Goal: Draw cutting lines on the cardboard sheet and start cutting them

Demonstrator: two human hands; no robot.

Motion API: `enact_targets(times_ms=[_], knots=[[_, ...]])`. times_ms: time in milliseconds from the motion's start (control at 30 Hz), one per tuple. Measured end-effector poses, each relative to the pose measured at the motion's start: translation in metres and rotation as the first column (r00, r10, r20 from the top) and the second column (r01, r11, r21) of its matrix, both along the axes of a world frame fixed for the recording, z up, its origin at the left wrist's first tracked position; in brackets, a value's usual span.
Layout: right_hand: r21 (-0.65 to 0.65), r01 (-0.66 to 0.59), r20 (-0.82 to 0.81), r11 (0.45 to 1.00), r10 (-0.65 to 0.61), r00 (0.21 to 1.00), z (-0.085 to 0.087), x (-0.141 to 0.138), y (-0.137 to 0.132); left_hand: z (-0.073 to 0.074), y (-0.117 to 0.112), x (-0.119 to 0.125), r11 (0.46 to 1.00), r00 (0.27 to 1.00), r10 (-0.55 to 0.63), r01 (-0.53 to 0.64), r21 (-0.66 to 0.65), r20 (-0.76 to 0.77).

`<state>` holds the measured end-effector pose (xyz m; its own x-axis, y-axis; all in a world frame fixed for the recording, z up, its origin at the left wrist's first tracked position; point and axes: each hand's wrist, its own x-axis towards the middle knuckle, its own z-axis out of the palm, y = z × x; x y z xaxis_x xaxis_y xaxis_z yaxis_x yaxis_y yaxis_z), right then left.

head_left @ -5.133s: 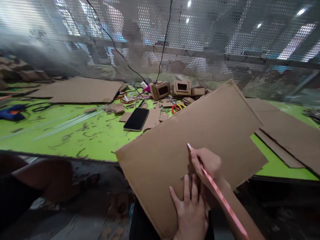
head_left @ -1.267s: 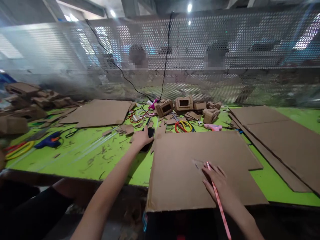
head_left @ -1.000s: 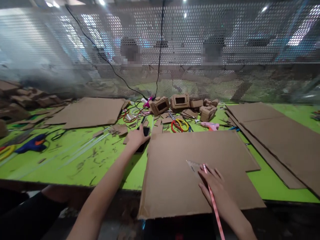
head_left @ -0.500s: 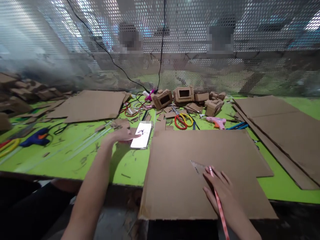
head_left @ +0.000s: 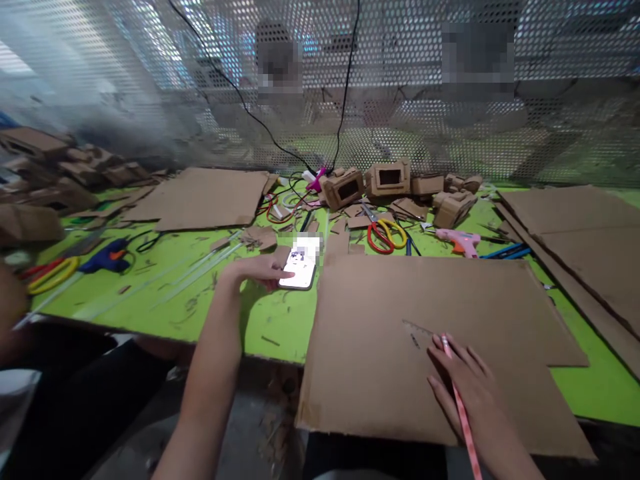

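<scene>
A large brown cardboard sheet (head_left: 425, 313) lies flat over the front edge of the green table (head_left: 165, 293). My right hand (head_left: 467, 387) rests flat on it, fingers spread, with a pink pencil (head_left: 463, 417) lying between the fingers and along the wrist. A small cardboard triangle (head_left: 417, 330) sits just ahead of the fingertips. My left hand (head_left: 255, 270) reaches out to a phone (head_left: 301, 265) with a lit screen, fingers stretched, one fingertip touching the phone's left edge.
Red and yellow scissors (head_left: 383, 233), a pink glue gun (head_left: 457, 241), small cardboard boxes (head_left: 387, 179) and cables lie behind the sheet. More cardboard sheets (head_left: 575, 227) lie right and at the back left (head_left: 200, 197). A blue glue gun (head_left: 105, 259) lies left. A perforated screen (head_left: 400, 93) backs the table.
The sheet went from tilted on my lap to flat on the table. My left hand left it and reached the phone, whose screen lit up. The right hand stayed on the sheet.
</scene>
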<state>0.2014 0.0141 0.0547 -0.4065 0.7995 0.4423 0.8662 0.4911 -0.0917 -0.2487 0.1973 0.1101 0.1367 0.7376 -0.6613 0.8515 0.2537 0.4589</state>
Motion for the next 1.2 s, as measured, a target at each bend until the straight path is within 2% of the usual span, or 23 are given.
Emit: enact_targets(times_ms=[133,233,300,333,400,467,500,567,633,700,833,933,1033,1133,1200], knots=[[-0.046,-0.010,-0.039,0.999,0.008,0.999,0.010,-0.002,0.000,0.013,-0.012,0.001,0.992,0.997,0.067,-0.063,0.110,-0.031],[-0.022,-0.013,-0.088,1.000,0.011,0.996,0.036,0.004,0.003,0.033,-0.021,0.013,0.962,0.996,0.053,-0.030,0.272,-0.078],[-0.045,0.008,-0.072,0.999,-0.011,0.997,0.059,0.011,0.011,0.049,-0.026,0.032,0.932,0.994,-0.020,0.056,0.358,-0.104],[-0.116,0.030,-0.050,0.993,-0.036,0.998,0.070,0.014,0.018,0.056,-0.028,0.045,0.921,0.991,-0.060,0.101,0.377,-0.119],[-0.155,0.101,-0.033,0.983,-0.107,0.994,0.088,0.019,0.037,0.066,-0.030,0.078,0.900,0.978,-0.137,0.189,0.394,-0.156],[-0.154,0.134,0.062,0.979,-0.126,0.990,0.094,0.020,0.062,0.069,-0.031,0.115,0.796,0.908,-0.236,0.384,0.467,-0.346],[-0.183,0.115,0.138,0.976,-0.090,0.986,0.094,0.019,0.075,0.067,-0.031,0.133,0.769,0.898,-0.246,0.410,0.491,-0.365],[-0.222,0.098,0.246,0.970,-0.041,0.968,0.088,0.017,0.100,0.060,-0.030,0.161,0.746,0.891,-0.259,0.430,0.509,-0.373],[-0.256,0.085,0.294,0.963,-0.007,0.956,0.079,0.017,0.116,0.053,-0.026,0.170,0.738,0.893,-0.264,0.430,0.521,-0.364],[-0.246,0.092,0.264,0.965,-0.025,0.964,0.075,0.023,0.123,0.051,-0.018,0.154,0.757,0.911,-0.187,0.372,0.537,-0.367],[-0.181,0.153,0.115,0.971,-0.133,0.984,0.078,0.054,0.125,0.056,-0.007,0.073,0.813,0.926,0.080,0.153,0.562,-0.368],[-0.189,0.224,0.043,0.956,-0.220,0.975,0.082,0.083,0.132,0.050,-0.010,0.022,0.889,0.945,0.079,0.077,0.451,-0.318],[-0.260,0.268,-0.068,0.928,-0.294,0.953,0.080,0.101,0.141,0.029,-0.017,0.004,0.973,0.969,0.010,0.047,0.226,-0.246],[-0.278,0.316,-0.137,0.907,-0.364,0.921,0.074,0.105,0.144,0.010,-0.019,0.006,0.995,0.984,-0.008,0.026,0.096,-0.180],[-0.259,0.337,-0.157,0.905,-0.384,0.910,0.072,0.104,0.144,0.006,-0.018,0.008,0.997,0.985,-0.009,0.024,0.080,-0.172]])
